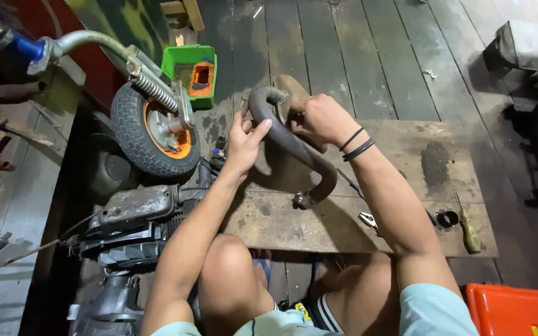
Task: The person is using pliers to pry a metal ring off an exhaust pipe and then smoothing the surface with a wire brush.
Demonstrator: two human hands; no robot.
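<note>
A: We look down from a head camera. What do our hands hold?

B: A bent grey pipe (294, 146). Our left hand (242, 142) is wrapped around its upper curve, thumb over the top. Our right hand (320, 118) is closed on the end near a brown, rounded part (291, 90); we cannot tell exactly what the fingers pinch there.

A: Where is the pipe?

B: Held up above a worn wooden board (406, 180) that lies on the dark plank floor (356, 56). The pipe's lower end, with a small flange (302, 200), hangs just over the board.

A: What lies on the board?

B: Pliers (368, 219) near our right forearm, a small dark ring (448, 218), and a green-handled screwdriver (468, 231) at the right edge.

A: And to the left?

B: A small wheel (154, 130) with an orange hub, sprung on a silver tube. Behind it sits a green box (189, 71). Below the wheel is a dirty engine (135, 227), beside our left knee.

A: Anything else?

B: Two black bands (357, 145) circle our right wrist. An orange bin (518, 309) shows at the lower right corner.
</note>
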